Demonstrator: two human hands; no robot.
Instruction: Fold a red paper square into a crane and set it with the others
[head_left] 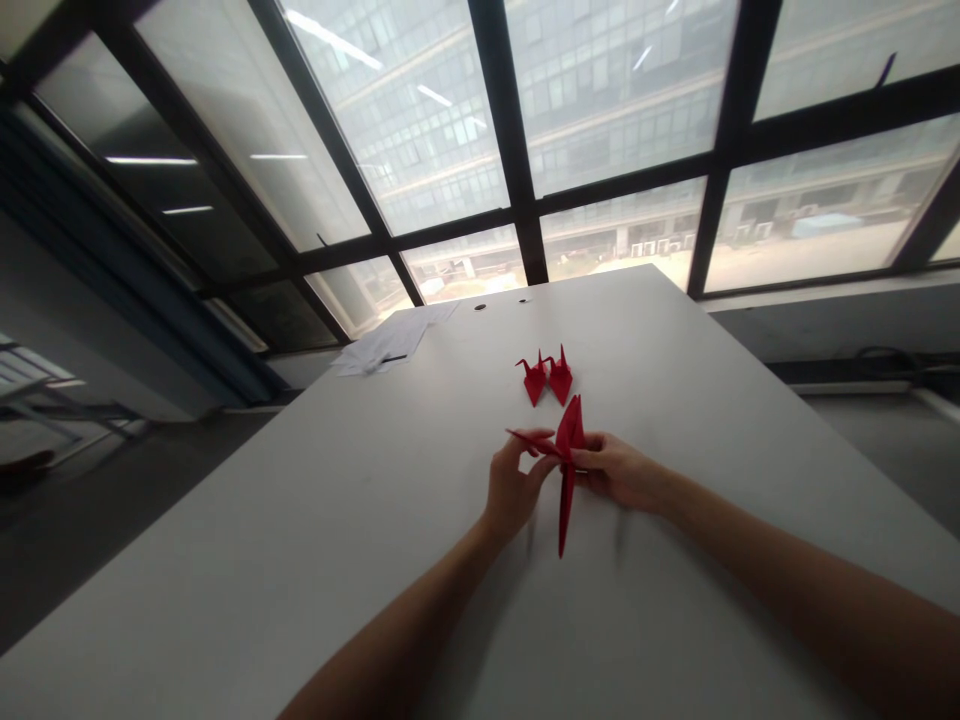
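Both my hands hold a red folded paper crane (571,430) just above the table. My left hand (514,488) pinches it from the left, thumb and fingers closed on a narrow pointed part that sticks out leftward. From the right, my right hand (616,470) grips its body, thumb in front and the other fingers partly hidden behind the paper. One long point hangs down toward me, and a broader part stands up between my hands. Beyond it, two finished-looking red paper cranes (560,380) stand side by side, close together.
The white table (360,520) stretches away toward large dark-framed windows. White paper sheets (390,338) lie at its far left edge with a dark pen (394,358) on them. Two small dark round spots show near the far end. A blue curtain (135,240) hangs at the left.
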